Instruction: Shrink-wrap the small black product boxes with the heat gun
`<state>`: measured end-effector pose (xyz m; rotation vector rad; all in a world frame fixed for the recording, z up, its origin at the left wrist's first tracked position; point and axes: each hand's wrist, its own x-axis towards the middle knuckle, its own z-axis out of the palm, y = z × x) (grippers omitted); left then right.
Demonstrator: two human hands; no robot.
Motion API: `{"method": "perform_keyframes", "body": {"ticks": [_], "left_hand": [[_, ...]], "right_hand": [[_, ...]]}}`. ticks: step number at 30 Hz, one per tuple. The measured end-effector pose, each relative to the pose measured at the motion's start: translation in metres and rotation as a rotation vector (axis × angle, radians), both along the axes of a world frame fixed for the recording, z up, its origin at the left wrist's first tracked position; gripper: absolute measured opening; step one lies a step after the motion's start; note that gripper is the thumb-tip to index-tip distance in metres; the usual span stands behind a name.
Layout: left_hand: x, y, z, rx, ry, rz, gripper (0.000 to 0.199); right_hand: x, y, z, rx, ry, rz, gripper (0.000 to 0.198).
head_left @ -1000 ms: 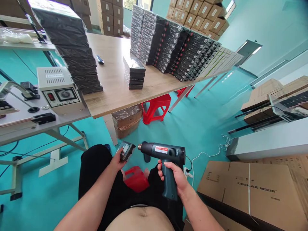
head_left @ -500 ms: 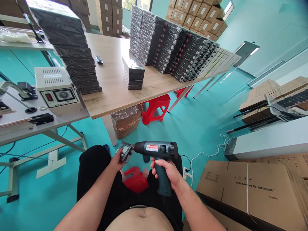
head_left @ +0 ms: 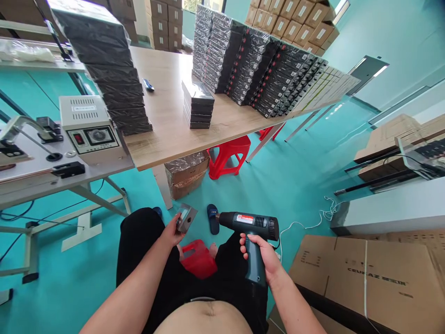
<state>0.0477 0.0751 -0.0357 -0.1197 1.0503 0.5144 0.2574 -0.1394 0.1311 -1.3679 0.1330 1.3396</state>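
In my left hand [head_left: 174, 231] is a small grey box [head_left: 188, 218], tilted, with shiny clear film about it; the fingers are closed round its lower left edge. My right hand [head_left: 260, 250] grips the handle of a dark green heat gun [head_left: 248, 221], whose nozzle points left towards the box. A gap lies between nozzle and box, with a dark slipper [head_left: 213, 219] on the floor showing through it. Both hands are above my lap, in front of the table.
The wooden table [head_left: 163, 144] bears a small stack of dark boxes [head_left: 197, 109], tall stacks of film-wrapped black boxes [head_left: 248, 69] and a blue cutter-like object [head_left: 148, 85]. A sealing machine [head_left: 91, 132] stands left. A red stool [head_left: 229, 155] is underneath; a large carton [head_left: 365, 278] lies right.
The heat gun has moved right, away from the box, opening a gap. My left hand has turned the box so that another face shows. The whole view has shifted slightly.
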Motion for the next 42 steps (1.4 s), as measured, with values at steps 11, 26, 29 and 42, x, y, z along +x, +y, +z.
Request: {"method": "perform_keyframes", "body": {"ticks": [11,26,29,42], "left_hand": [[0.004,-0.011,0.004,0.519,0.035,-0.024,0.042],[-0.004,-0.004,0.013,0.24,-0.037,-0.096,0.019],[-0.008,-0.002,0.018,0.26,-0.12,-0.105,0.027],[-0.011,-0.012,0.039,0.061,-0.387,-0.335,0.055]], "right_hand": [[0.018,-0.027,-0.01,0.03,0.032,0.024,0.025],[-0.026,0.034,0.053,0.216,-0.209,0.577,0.027],[-0.025,0.017,0.063,0.2,-0.206,0.827,0.022],[0.022,-0.02,0.005,0.005,-0.182,0.395,0.026]]}}
